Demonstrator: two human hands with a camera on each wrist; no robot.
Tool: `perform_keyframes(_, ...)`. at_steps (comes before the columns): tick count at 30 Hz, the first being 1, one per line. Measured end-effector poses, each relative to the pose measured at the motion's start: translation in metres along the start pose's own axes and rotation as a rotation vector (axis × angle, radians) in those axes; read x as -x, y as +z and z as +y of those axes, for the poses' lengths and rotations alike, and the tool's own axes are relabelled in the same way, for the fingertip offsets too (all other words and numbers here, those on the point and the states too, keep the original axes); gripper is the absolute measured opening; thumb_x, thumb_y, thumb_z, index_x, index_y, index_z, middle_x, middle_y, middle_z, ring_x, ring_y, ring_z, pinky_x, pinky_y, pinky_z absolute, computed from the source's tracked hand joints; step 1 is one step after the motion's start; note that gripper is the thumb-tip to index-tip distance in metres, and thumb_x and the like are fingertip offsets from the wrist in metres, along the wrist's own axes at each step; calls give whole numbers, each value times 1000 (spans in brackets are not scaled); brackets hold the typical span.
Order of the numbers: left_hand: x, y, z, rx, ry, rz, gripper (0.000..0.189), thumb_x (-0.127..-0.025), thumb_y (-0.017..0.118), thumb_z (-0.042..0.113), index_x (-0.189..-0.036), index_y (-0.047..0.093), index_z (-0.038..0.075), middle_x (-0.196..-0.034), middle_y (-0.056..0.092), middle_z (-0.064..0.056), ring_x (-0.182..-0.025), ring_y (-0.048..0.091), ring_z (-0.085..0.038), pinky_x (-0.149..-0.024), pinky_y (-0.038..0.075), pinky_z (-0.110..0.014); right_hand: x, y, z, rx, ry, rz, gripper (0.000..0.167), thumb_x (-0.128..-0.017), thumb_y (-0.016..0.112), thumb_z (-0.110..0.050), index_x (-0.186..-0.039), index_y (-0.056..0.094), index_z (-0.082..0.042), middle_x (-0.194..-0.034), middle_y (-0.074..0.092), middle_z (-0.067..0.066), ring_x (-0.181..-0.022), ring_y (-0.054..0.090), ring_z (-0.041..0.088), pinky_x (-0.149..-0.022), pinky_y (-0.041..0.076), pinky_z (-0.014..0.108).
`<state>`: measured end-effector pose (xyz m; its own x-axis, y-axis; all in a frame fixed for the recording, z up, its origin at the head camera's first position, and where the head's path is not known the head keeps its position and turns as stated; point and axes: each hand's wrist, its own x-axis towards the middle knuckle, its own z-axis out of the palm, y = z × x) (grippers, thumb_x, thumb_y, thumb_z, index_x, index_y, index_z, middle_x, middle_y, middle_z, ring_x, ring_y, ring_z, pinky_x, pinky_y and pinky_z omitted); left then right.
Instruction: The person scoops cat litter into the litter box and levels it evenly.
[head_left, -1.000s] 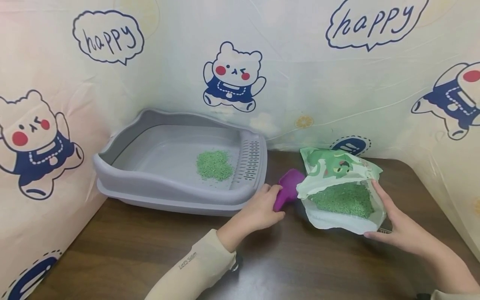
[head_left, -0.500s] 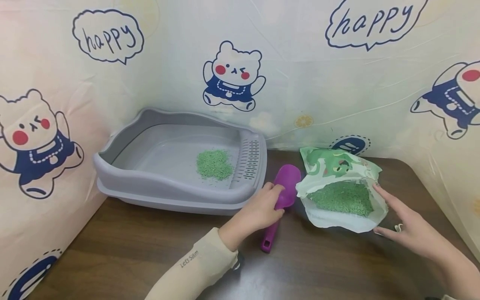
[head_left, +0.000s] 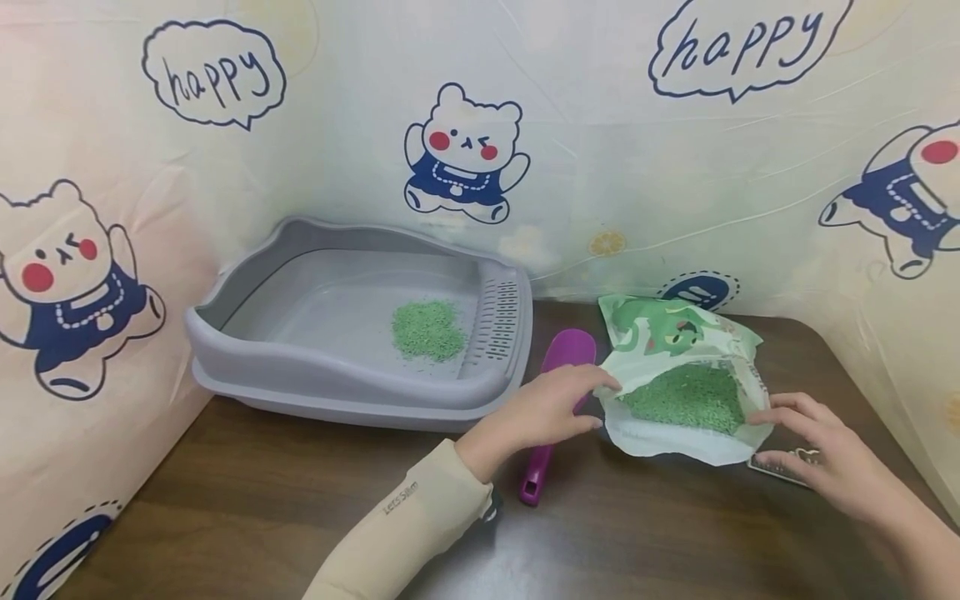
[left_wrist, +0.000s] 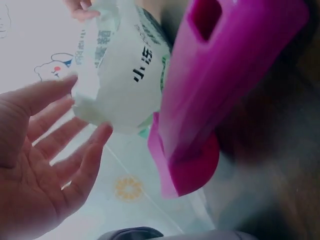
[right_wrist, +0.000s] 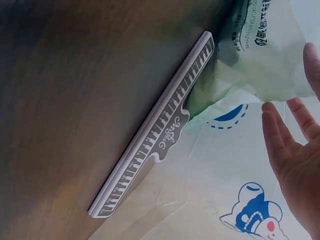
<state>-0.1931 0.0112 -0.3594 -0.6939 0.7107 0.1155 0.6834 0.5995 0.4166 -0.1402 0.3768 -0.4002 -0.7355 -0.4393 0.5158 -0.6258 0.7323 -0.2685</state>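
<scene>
An open bag of green pellet cat litter (head_left: 686, 329) lies on its back on the table, its mouth toward me. My left hand (head_left: 536, 408) reaches to the left edge of the bag's mouth, its fingers loosely bent at the rim; in the left wrist view they stand apart. At the right edge, my right hand (head_left: 825, 450) has its fingertips at the rim, also relaxed. A purple scoop (head_left: 568, 348) rests on the table, partly hidden beneath my left hand. Near my right hand lies a long clip (right_wrist: 155, 132) with a piano-key pattern, mostly covered in the head view.
A grey litter box (head_left: 360, 392) stands at the left, a small heap of green pellets (head_left: 427, 332) on its floor beside a slotted step (head_left: 501, 321). A printed cloth (head_left: 585, 150) hangs behind the brown table (head_left: 300, 517).
My left hand has laid the purple scoop on the table, let go of it and moved right to the bag's edge. My right hand has shifted slightly at the bag's right side, uncovering part of the clip.
</scene>
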Motion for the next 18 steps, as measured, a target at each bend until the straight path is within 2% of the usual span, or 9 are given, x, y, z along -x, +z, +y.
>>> perform_keyframes(3,-3,2,-4,21,11,-5,45,-91,72,18,-134,58,16,-133,62,3,-118,58,-11,-105,43,-23,1,1,1,7,18,35,53,-49,88,3,-96,69,-14,-107,58,-6,-109,40,-18,-82,34,3)
perform_keyframes(6,-5,4,-7,39,-10,12,43,-91,72,16,-132,60,17,-126,65,3,-104,60,-12,-97,46,-21,2,2,2,16,46,72,50,-48,87,5,-89,67,-14,-101,58,-9,-104,42,-20,-85,31,1)
perform_keyframes(9,-8,7,-9,36,-24,21,40,-90,73,16,-129,62,16,-123,66,3,-102,61,-12,-94,47,-20,2,2,4,33,62,95,47,-48,87,2,-85,65,-16,-97,58,-11,-97,43,-21,-78,35,4)
perform_keyframes(14,-14,12,-15,0,-9,49,35,-89,75,20,-122,66,15,-116,69,4,-99,62,-9,-93,48,-19,1,2,12,42,31,106,30,-63,87,-28,-80,63,-20,-90,57,-13,-92,44,-19,-72,37,7)
perform_keyframes(16,-17,13,-17,-12,5,61,32,-88,75,22,-119,68,15,-113,69,4,-97,61,-9,-92,47,-19,0,2,16,44,26,104,26,-67,83,-31,-78,62,-22,-88,57,-14,-88,44,-18,-70,37,9)
perform_keyframes(18,-19,15,-18,-13,19,74,30,-88,76,22,-116,69,15,-111,70,4,-96,61,-9,-91,48,-18,-1,1,18,46,28,104,25,-68,83,-25,-77,60,-23,-87,56,-14,-84,43,-16,-67,37,11)
